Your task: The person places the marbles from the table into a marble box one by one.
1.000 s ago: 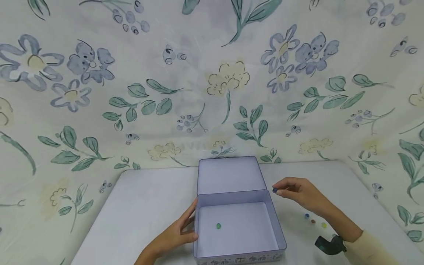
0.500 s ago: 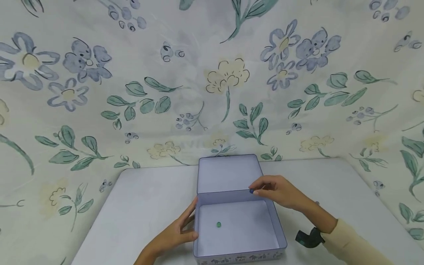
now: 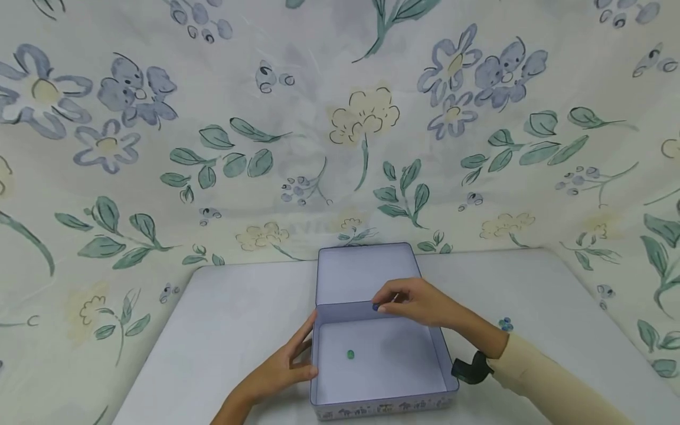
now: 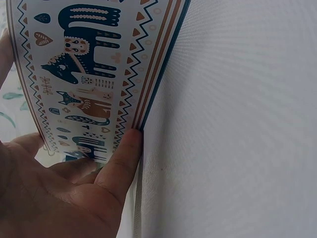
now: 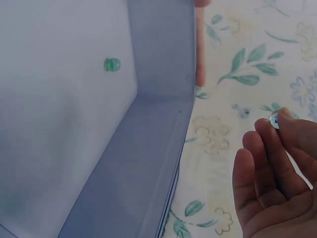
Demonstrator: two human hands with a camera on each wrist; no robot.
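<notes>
A shallow lilac tin box (image 3: 382,407) stands with its hinged lid (image 3: 366,274) folded back. A green marble (image 3: 350,355) lies on its floor, left of the middle; the right wrist view shows this green marble (image 5: 112,64) as well. Between thumb and fingertips, my right hand (image 3: 419,302) pinches a clear glass marble with blue inside (image 5: 275,119), above the box near its back wall. Along the left outer wall, my left hand (image 3: 281,369) touches the tin with fingers spread. In the left wrist view its fingers (image 4: 121,166) press against the animal-patterned side (image 4: 94,74).
Several blue and green marbles (image 3: 506,323) lie on the white table (image 3: 239,313) right of the box, partly behind the right forearm. A black strap-like device (image 3: 471,369) hangs at the right wrist. Floral cloth (image 3: 297,147) rises behind the table.
My right hand has carried the blue marble leftward, from beside the box's right edge to above its back part. The left hand and the green marble have stayed put.
</notes>
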